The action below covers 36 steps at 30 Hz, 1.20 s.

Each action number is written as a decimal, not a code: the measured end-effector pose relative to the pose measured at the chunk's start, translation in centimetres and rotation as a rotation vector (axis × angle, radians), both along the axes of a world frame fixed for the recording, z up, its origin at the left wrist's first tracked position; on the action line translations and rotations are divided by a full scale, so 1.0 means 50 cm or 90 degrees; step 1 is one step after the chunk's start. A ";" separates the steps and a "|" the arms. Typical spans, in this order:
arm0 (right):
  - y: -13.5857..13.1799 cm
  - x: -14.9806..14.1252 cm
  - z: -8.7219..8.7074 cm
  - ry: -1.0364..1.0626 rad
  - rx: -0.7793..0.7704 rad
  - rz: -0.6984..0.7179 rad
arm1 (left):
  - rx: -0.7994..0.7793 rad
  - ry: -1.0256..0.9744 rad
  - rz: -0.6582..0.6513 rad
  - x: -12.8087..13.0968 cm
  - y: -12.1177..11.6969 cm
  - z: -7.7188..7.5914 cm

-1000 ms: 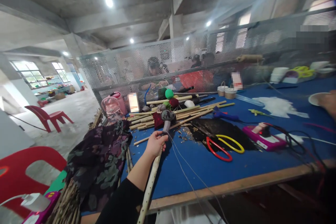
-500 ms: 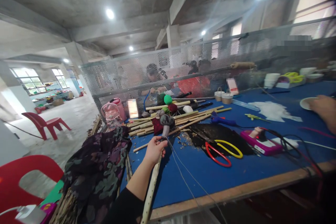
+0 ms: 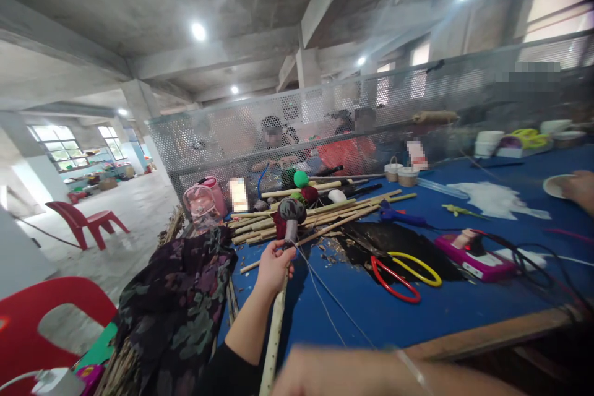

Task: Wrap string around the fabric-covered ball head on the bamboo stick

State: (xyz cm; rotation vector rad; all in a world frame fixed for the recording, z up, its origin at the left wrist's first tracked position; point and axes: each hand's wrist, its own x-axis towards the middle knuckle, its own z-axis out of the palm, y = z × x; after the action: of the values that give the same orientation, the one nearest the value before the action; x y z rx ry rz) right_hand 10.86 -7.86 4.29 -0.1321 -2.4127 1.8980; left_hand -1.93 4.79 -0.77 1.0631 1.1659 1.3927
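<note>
My left hand (image 3: 275, 267) is closed around a pale wooden stick (image 3: 273, 328) with a row of small dark dots along it. The stick slants up from the bottom of the view. Above my fingers its upper end shows a grey wrapped part (image 3: 291, 230), with a dark grey ball-like shape (image 3: 292, 210) just beyond; whether they join I cannot tell. Thin pale thread (image 3: 320, 294) runs from beside this hand down to the right. My right hand (image 3: 320, 371) is a blur low in front, right of the stick, its fingers smeared and partly cut off.
Bundled sticks (image 3: 338, 209) and yarn balls (image 3: 301, 178) cover the middle of the blue table (image 3: 352, 315). Red-and-yellow-handled scissors (image 3: 403, 275), a blue glue gun (image 3: 401, 216) and a purple power strip (image 3: 477, 257) lie rightward. Another person's hand (image 3: 583, 189) touches a white bowl (image 3: 554, 185).
My right hand has come into view at the bottom, beside the stick and over the thread. My left hand keeps its hold on the stick. The view has shifted slightly.
</note>
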 end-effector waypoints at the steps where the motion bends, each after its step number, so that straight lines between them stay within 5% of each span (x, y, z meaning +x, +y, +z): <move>1: 0.054 0.006 0.015 0.047 -0.003 -0.108 | 0.006 -0.001 0.009 0.001 -0.002 0.003; 4: 0.218 0.020 0.036 0.252 -0.019 -0.677 | 0.019 0.018 0.019 0.002 -0.009 0.012; 5: 0.261 0.021 0.034 0.254 -0.048 -0.792 | 0.021 0.027 0.018 0.003 -0.012 0.014; 6: 0.293 0.020 0.029 0.193 -0.114 -0.810 | 0.024 0.035 0.017 0.002 -0.013 0.015; 9: 0.329 0.012 0.005 0.024 -0.276 -0.593 | 0.033 0.061 0.014 0.001 -0.016 0.015; 11: 0.322 0.007 -0.008 -0.020 -0.244 -0.507 | 0.038 0.081 0.020 0.000 -0.017 0.014; 16: 0.315 0.007 -0.032 -0.018 -0.002 -0.633 | 0.040 0.107 0.049 -0.003 -0.016 0.013; 20: 0.326 0.007 -0.050 0.152 0.053 -0.709 | 0.033 0.087 0.068 -0.011 -0.012 0.018; 24: 0.326 0.007 -0.059 0.172 -0.015 -0.691 | 0.054 0.004 0.049 -0.016 -0.010 0.027; 29: 0.327 0.011 -0.058 0.203 -0.150 -0.600 | 0.059 -0.166 -0.082 -0.007 -0.023 0.042; 33: 0.326 0.022 -0.056 0.237 -0.220 -0.454 | -0.082 -0.304 -0.166 0.002 -0.041 0.048; 36: 0.331 0.034 -0.058 0.230 -0.262 -0.396 | -0.181 -0.296 -0.217 0.013 -0.049 0.048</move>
State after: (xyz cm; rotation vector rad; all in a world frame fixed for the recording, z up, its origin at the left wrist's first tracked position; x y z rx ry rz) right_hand 12.59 8.67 1.40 -0.4543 -1.4939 1.8657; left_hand -1.27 2.33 1.65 0.6501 0.7694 1.0878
